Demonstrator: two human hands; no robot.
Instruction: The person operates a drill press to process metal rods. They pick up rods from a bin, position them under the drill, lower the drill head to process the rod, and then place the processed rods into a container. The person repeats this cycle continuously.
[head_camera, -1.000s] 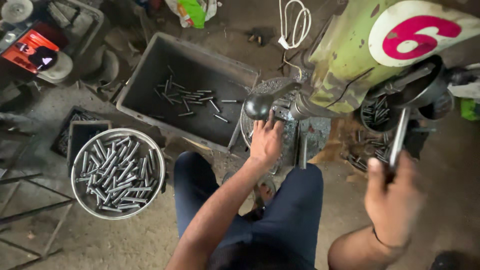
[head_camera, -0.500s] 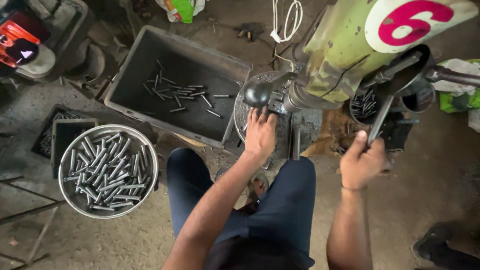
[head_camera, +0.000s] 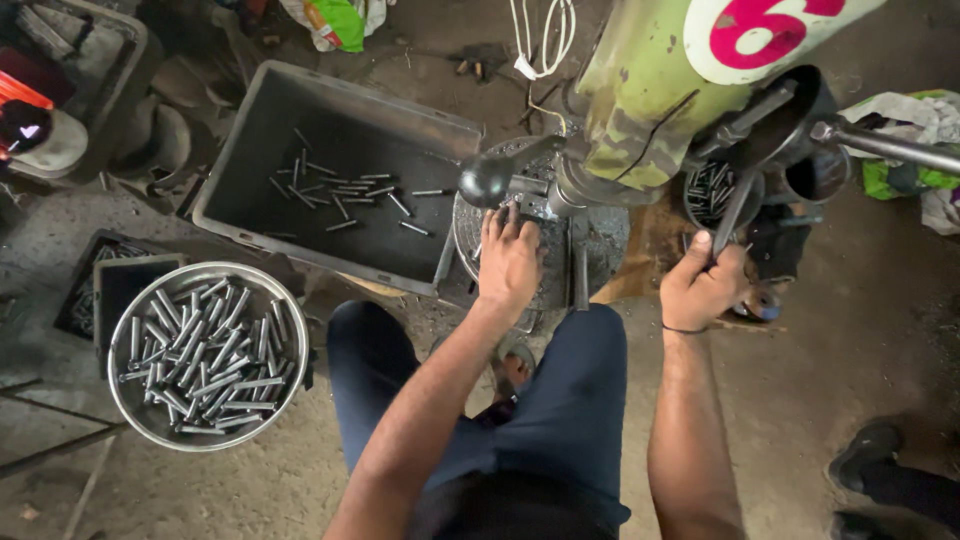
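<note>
At centre frame the left hand (head_camera: 508, 262) rests with fingers spread loosely on the round drill-press table (head_camera: 600, 240), gripping nothing. Right of centre, the right hand (head_camera: 702, 288) is clenched around the feed lever (head_camera: 735, 212) beneath the green machine head (head_camera: 650, 100).

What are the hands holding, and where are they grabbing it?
The right hand is closed around the lower end of the machine's dark lever handle. The left hand rests on the round work table under the spindle; whether it pinches anything cannot be told.
</note>
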